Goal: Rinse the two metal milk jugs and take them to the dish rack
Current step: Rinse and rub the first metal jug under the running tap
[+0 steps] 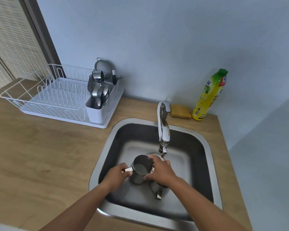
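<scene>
Over the steel sink (205,147) I hold one metal milk jug (141,170) upright, with some water inside it. My left hand (117,175) grips its handle on the left. My right hand (160,170) wraps the jug's right side and rim. A second metal jug (157,188) stands in the basin behind and under my right hand, mostly hidden, its handle pointing toward me. The chrome tap (163,130) ends just above and to the right of the jugs. I cannot tell whether water runs from it.
A white dish rack (55,97) stands on the wooden counter (48,155) at the back left, its caddy full of cutlery (98,90). A yellow sponge (180,111) and a yellow dish-soap bottle (208,95) sit behind the sink on the right, against the wall.
</scene>
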